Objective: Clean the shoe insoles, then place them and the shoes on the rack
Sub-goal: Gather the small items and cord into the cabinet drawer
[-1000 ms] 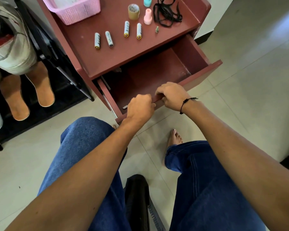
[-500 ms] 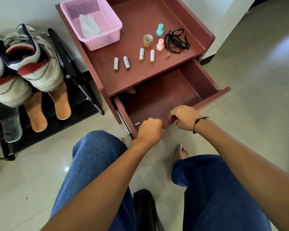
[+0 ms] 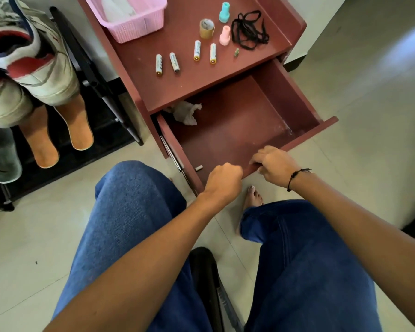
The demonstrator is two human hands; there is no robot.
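Both hands at the drawer [image 3: 237, 130] front edge: left hand [image 3: 222, 179] fisted against it, grip unclear; right hand [image 3: 274, 164] with fingers curled over it. Crumpled tissue [image 3: 186, 111] lies at the drawer's back. Left of the drawer, shoes [image 3: 31, 68] and orange insoles [image 3: 78, 127] sit on the rack [image 3: 101, 87].

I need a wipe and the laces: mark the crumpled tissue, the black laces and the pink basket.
tissue [image 3: 186, 112], head view, its crumpled middle.
laces [image 3: 249, 29], head view, centre of the tangle.
basket [image 3: 139, 32], head view, its front wall.
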